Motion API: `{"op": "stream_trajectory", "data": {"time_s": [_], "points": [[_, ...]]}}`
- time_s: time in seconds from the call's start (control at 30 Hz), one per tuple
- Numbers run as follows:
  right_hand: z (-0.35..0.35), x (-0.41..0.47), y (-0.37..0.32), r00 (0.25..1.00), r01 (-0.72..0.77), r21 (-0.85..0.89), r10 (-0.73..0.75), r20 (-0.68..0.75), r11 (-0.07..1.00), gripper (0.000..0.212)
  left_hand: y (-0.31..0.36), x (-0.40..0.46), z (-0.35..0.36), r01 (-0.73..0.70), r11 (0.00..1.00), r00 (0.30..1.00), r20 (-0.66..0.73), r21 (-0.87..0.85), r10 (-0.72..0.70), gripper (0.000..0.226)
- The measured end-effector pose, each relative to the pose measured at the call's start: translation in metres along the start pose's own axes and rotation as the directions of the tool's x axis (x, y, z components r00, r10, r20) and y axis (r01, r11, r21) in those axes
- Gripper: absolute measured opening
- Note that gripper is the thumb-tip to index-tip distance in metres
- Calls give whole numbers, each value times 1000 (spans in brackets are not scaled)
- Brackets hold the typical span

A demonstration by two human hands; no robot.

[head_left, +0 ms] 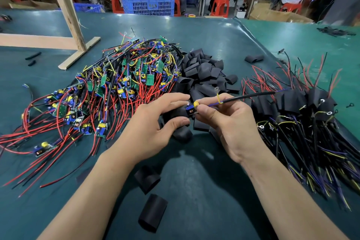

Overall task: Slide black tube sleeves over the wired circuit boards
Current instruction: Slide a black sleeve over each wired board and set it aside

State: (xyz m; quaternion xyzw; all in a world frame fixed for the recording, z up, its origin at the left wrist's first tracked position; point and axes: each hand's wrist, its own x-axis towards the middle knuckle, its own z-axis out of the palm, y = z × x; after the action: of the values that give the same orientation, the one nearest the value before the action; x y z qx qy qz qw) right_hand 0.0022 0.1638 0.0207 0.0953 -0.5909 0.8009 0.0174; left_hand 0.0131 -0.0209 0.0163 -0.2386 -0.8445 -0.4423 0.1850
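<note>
Sleeves lay nearest on the green table (pixel 194 171): two loose sleeves (pixel 153 212) between the forearms. Farther in, both hands met over the mat. The right hand (pixel 226 122) pinched a board (pixel 191 108) by its wire end, thumb and fingers closed on it, its black cable (pixel 251 96) running off to the right. The left hand (pixel 153 124) curled thumb and fingers around a black sleeve (pixel 178 112), held at the board's other end; how far the board sat inside could not be told. Left of the hands sprawled a heap of bare boards (pixel 109 91) with red and black wires. Behind the hands sat a sleeve pile (pixel 204 70), and to the right a bundle of sleeved boards (pixel 303 107). Beyond the table stood a blue crate (pixel 148 4) and seated people.
</note>
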Motion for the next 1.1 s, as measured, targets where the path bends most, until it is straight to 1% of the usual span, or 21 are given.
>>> {"op": "stream_trajectory", "data": {"time_s": [0.07, 0.1, 0.13, 0.17, 0.3, 0.43, 0.57, 0.63, 0.73, 0.83, 0.9, 1.0, 1.1], "points": [[-1, 1, -1, 999, 53, -150, -51, 16, 987, 18, -1, 0, -1, -15, 1000, 1000, -24, -6, 14, 40], [-2, 1, -1, 998, 68, -206, -65, 24, 976, 20, -1, 0, -2, -11, 1000, 1000, -27, -10, 11, 41], [-2, 0, 0, 997, 73, -224, -69, 25, 972, 21, -1, 0, -2, -9, 1000, 1000, -26, -15, 9, 42], [-2, 0, -1, 998, 69, -211, -66, 17, 975, 20, -1, 0, -1, -12, 1000, 1000, -25, -19, 12, 42], [1, 0, 0, 999, 14, -35, -15, -40, 999, 14, 0, 0, 4, -31, 999, 999, -32, -41, 30, 42], [8, -3, 7, 995, 2, -52, -7, -103, 999, 14, 0, 1, 9, -41, 999, 998, -51, -15, 40, 40], [12, -2, 4, 996, -60, 47, 63, -71, 997, 11, 0, 2, 9, -28, 1000, 994, -107, -9, 27, 40], [12, -2, 2, 994, -70, 97, 78, -78, 993, 11, 1, 2, 10, -39, 999, 991, -125, -9, 38, 41], [11, -4, 1, 992, -72, 106, 81, -92, 992, 12, 2, 1, 11, -49, 999, 991, -128, 1, 49, 42], [10, -5, -1, 988, -84, 34, 88, -124, 996, 14, 3, 0, 13, -49, 999, 991, -129, -17, 46, 42], [10, -5, 0, 988, -100, 8, 100, -121, 995, 8, 3, 0, 13, -44, 999, 990, -137, -22, 41, 41], [10, -5, 0, 984, -118, 28, 121, -133, 993, 5, 4, 1, 13, -31, 999, 987, -158, -21, 27, 44], [11, -5, -3, 986, -109, 50, 115, -122, 993, 10, 4, 1, 12, -16, 1000, 981, -194, 20, 19, 48]]}}
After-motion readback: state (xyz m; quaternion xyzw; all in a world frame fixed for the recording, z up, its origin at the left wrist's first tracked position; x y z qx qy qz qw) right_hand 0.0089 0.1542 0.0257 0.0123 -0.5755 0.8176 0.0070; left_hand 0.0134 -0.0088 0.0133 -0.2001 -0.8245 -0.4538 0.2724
